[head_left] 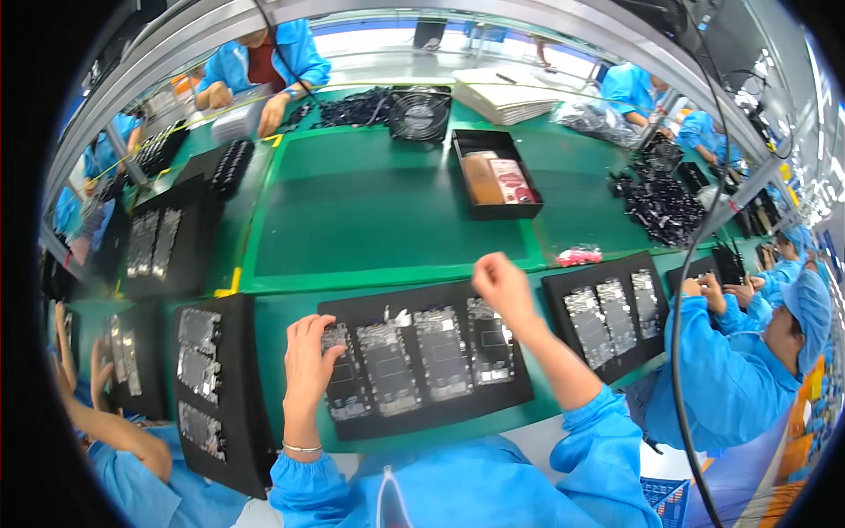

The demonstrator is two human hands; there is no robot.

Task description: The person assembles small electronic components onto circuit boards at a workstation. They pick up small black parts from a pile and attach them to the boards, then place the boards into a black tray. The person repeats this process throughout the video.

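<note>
In front of me a black foam mat (422, 424) carries a row of circuit boards. My left hand (308, 359) rests at the mat's left edge, thumb and fingers apart, touching the side of the leftmost board (349, 387). Two middle boards, one a grey-black board (387, 370) and the other a similar board (444, 354), lie flat between my hands. My right hand (503, 289) hovers over the top of the rightmost board (491, 348), fingertips pinched together. Whatever they hold is too small to make out. A small white piece (403, 319) sits at the second board's top.
Further mats with boards lie left (233, 387) and right (607, 312). Across the green bench (370, 211) stand an open black box (497, 176), a fan (420, 114) and heaps of black parts (660, 198). Co-workers sit on both sides; a black cable (679, 352) hangs at right.
</note>
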